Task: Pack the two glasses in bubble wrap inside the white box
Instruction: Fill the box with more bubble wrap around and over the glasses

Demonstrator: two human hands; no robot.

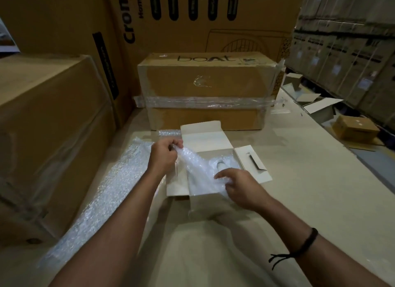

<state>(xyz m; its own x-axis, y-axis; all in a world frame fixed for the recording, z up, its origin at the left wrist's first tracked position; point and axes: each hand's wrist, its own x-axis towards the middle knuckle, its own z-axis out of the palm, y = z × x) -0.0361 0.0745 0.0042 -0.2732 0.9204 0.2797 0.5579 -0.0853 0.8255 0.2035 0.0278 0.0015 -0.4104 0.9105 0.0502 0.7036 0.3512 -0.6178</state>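
Tall brown cartons (192,19) at the back, another carton (49,126) on the left, and a taped boAt carton (205,81) just behind the work area. Beige desk (310,190). Long loose bubble sheet (106,190) lies left of the white box (205,137), which sits open mid-desk with its flaps out. Bubble wrap (198,169) fills the box. Left hand (163,155) pinches its far-left edge, raised. Right hand (241,188) grips the near-right part with curled fingers. One glass (221,164) rim shows faintly through the wrap inside the box; the second can't be made out. Black wristband (305,243) on the right forearm.

Left hand (164,156) and right hand (241,188), both ungloved, on bare forearms. The right wrist bears a thin black cord bracelet (307,244), whose loose ends trail from a knot.
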